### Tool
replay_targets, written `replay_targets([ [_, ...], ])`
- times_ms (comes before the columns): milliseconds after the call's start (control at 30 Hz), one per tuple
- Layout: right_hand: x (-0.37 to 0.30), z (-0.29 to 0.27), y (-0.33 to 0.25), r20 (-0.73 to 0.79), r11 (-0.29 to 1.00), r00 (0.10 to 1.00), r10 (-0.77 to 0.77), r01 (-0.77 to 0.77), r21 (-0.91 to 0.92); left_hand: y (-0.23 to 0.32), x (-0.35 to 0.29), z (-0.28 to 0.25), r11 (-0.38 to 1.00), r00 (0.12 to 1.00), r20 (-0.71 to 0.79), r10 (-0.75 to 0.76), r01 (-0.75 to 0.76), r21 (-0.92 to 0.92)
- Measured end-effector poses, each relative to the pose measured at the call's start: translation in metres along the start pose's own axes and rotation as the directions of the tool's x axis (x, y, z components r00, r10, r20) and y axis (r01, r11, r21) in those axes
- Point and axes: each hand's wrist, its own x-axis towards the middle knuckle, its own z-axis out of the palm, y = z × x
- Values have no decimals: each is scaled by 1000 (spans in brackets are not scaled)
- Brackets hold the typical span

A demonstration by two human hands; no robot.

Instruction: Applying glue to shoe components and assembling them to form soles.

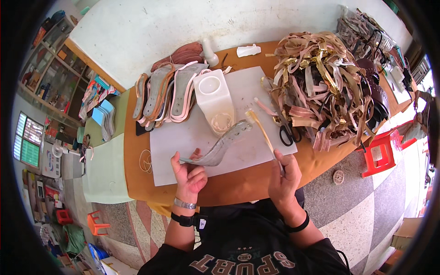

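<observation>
My left hand (189,175) grips one end of a curved grey strap piece (214,156), with small holes near its far end. My right hand (285,176) is closed round the handle of a small toothbrush-like brush (262,129). The brush's bristle head is up against the strap's far end; whether it touches is hard to tell. Just beyond the strap stands a white plastic holder (216,97) with a round recess on top and a shallow opening in front. A white sheet (172,169) lies under the work. Black-handled scissors (288,133) rest right of the brush.
Stacked grey straps with pink and brown edging (160,98) lie at the left back. A large heap of pink, brown and gold strips (316,87) covers the table's right side. A red stool (382,151) stands to the right, an orange one (97,223) at the lower left.
</observation>
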Motion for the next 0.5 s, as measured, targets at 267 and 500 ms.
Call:
replay_targets([
  [267,11,-1,2,-16,984,989,-145,142,-105,-4,0,3,999,999,-35,17,-15,52],
  [500,4,-8,1,6,996,999,-52,51,67,-5,0,7,999,999,-37,21,-19,36],
])
